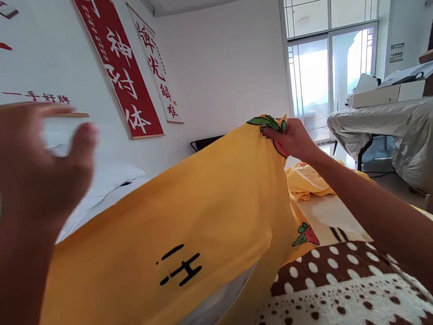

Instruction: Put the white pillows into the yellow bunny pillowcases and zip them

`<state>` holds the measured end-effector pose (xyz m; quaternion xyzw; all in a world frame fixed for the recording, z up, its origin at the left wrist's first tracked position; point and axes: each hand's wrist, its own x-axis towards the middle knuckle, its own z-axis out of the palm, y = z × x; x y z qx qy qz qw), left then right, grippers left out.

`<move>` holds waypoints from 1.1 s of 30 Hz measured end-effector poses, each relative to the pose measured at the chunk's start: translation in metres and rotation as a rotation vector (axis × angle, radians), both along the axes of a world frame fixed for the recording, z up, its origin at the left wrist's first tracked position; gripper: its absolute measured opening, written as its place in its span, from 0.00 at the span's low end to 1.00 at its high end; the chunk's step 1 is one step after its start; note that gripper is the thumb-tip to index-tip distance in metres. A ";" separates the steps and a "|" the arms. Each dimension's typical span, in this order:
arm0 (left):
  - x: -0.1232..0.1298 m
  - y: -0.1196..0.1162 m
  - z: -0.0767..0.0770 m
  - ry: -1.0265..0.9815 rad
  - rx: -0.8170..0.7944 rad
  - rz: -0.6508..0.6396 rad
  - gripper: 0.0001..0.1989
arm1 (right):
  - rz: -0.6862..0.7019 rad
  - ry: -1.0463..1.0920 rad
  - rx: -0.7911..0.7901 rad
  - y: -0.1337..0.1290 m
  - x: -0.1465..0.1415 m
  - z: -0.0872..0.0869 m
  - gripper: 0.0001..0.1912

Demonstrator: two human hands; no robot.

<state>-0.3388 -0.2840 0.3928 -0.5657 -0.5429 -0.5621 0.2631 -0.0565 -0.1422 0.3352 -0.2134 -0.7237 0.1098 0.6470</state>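
A yellow pillowcase (pixel 212 198) with black lettering and red radish prints is stretched across the middle of the view. My right hand (pixel 292 137) is closed on its upper right corner, fingers wrapped around the bunched fabric with a green leaf print. My left hand (pixel 40 159) is raised at the left, blurred, with thumb and fingers apart and nothing visible between them. The pillowcase's lower edge gapes, showing something whitish inside that I cannot make out. Its left end runs behind my left forearm.
Below lies a brown and white patterned blanket (pixel 320 290). Crumpled yellow bedding (pixel 310 180) lies beyond my right hand. White pillows (pixel 107 183) are by the left wall. At the right stands a plastic-covered table (pixel 404 119) bearing boxes (pixel 382 96); glass doors (pixel 312 82) are behind.
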 end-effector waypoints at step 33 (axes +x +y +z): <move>0.146 0.136 -0.009 0.367 -0.411 -0.390 0.15 | 0.641 -0.268 -0.887 0.032 0.065 -0.278 0.17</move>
